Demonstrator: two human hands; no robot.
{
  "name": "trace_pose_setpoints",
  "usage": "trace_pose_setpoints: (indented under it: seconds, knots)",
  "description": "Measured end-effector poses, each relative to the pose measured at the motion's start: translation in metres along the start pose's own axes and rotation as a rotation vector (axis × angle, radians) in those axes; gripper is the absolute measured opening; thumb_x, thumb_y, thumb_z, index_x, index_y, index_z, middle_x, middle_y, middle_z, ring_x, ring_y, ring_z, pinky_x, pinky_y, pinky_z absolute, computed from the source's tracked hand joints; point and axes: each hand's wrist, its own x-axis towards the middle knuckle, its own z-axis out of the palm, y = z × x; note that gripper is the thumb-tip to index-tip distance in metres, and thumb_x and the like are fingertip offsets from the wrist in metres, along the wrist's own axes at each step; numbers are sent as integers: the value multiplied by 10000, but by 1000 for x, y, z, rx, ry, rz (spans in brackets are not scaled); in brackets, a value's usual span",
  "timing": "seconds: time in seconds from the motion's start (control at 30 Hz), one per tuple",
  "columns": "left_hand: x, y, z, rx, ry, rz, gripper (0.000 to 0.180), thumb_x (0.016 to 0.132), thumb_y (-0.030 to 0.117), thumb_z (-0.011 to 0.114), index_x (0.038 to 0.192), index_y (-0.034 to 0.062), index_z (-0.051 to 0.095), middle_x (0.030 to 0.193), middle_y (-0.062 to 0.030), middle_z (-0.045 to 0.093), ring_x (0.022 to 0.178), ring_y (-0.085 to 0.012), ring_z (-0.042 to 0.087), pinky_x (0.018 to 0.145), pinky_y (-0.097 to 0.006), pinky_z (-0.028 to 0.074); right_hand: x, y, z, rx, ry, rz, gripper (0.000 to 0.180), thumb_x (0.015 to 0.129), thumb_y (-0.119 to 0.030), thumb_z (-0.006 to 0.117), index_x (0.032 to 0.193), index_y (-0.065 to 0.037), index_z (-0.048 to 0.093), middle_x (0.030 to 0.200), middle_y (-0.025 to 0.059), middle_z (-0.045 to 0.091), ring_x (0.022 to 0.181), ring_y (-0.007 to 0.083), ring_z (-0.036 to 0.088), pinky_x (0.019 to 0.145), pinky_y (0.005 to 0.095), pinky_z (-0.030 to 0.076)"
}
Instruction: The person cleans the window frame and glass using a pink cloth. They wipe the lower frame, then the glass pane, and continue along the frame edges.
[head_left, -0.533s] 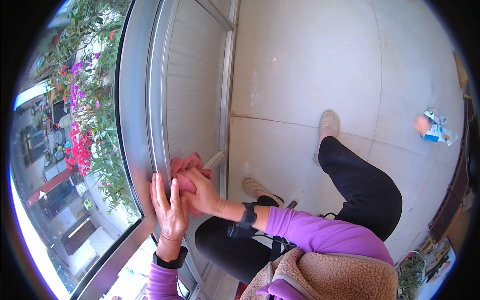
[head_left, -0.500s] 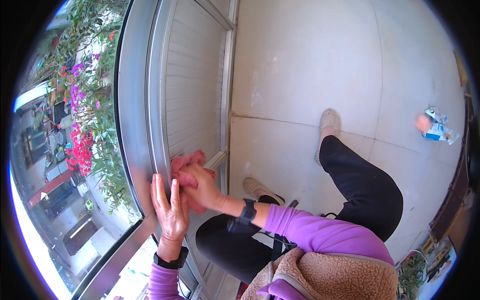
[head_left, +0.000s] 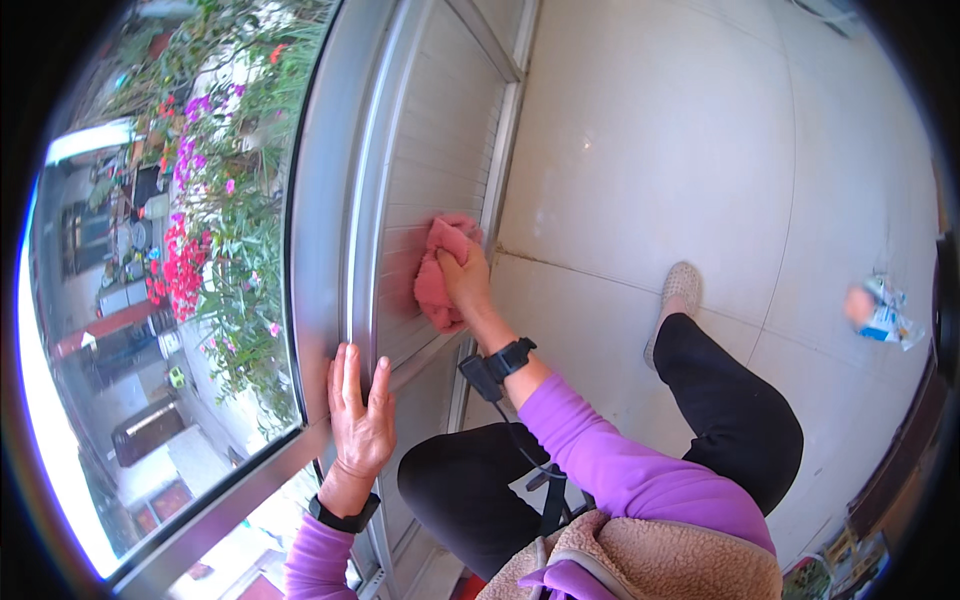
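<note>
My right hand (head_left: 466, 282) grips a pink cloth (head_left: 437, 276) and presses it against the white ribbed wall panel (head_left: 430, 140) below the window, close to the panel's metal corner post (head_left: 500, 170). My left hand (head_left: 359, 410) lies flat, fingers spread, on the grey metal window frame (head_left: 320, 200). Both wrists wear black bands, and the sleeves are purple.
Through the window pane (head_left: 150, 300) I see flowering plants and rooftops far below. The floor of pale tiles (head_left: 680, 150) stretches to the right. A small blue and white packet (head_left: 880, 312) lies on it at the far right. My black-trousered legs and a beige slipper (head_left: 678, 290) are in view.
My right hand has slid the pink cloth upward and away along the panel, from beside my left hand toward the corner post. My left hand has stayed on the frame.
</note>
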Motion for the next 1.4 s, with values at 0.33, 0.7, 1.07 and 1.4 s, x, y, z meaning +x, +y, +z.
trace_pose_setpoints:
  seconds: [0.33,0.7,1.07,1.4]
  knots:
    - [3,0,-3,-33,102,29,509,901,130,566,1408,133,519,1503,-188,396,1389,-379,386,1136,-535,320,-74,-111,17,344,-281,-58,359,920,-40,589,1277,-3,598,1220,92,646,1131,179,600,988,310,466]
    - [-3,-6,3,-3,166,99,625,828,73,546,1445,107,450,1549,-179,322,1434,-364,309,1155,-511,285,27,-97,21,268,-206,-62,310,923,47,438,1143,-2,651,1046,69,692,960,143,624,903,286,500]
    - [1,-3,-5,-5,114,72,468,920,121,551,1387,99,525,1519,-194,360,1409,-381,347,1150,-514,294,82,-18,-9,-227,-219,115,384,913,26,456,1249,-59,621,1131,57,682,1038,187,630,917,314,504]
    - [3,-2,-2,-7,94,47,501,881,86,607,1376,119,534,1498,-192,386,1376,-394,389,1122,-525,340,53,-98,20,83,-151,-315,286,890,28,509,1132,-15,653,1040,53,688,1027,161,631,932,283,474]
